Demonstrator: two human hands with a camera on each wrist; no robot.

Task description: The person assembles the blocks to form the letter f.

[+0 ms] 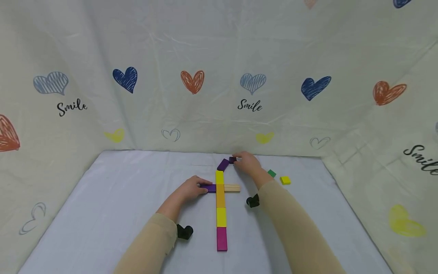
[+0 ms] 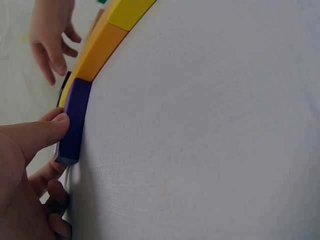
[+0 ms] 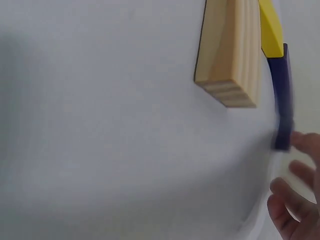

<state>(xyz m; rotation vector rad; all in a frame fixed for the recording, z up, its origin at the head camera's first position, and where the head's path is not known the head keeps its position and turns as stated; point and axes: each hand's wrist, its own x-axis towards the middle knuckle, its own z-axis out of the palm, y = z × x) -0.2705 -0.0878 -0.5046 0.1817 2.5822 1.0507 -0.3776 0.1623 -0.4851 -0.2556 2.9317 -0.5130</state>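
A straight row of coloured wooden blocks runs away from me: magenta (image 1: 222, 239), yellow (image 1: 221, 217), orange (image 1: 220, 196) and another yellow block (image 1: 219, 177). My left hand (image 1: 191, 190) pinches a purple block (image 2: 76, 120) set crosswise against the orange one's left side, thumb on its face. Opposite it, a plain wood-coloured block (image 1: 232, 188) sticks out to the right. Past the row's far end, a dark purple block (image 1: 223, 164) lies at a slant. My right hand (image 1: 248, 163) holds a second dark purple block (image 1: 232, 160) by its fingertips, close beside the slanted one.
Right of the right hand, a green block (image 1: 272, 173) and a loose yellow block (image 1: 285, 180) lie on the white tablecloth (image 1: 137, 213). A heart-printed curtain (image 1: 219, 49) hangs behind and around the table. Black wrist devices (image 1: 185, 231) sit at both cuffs.
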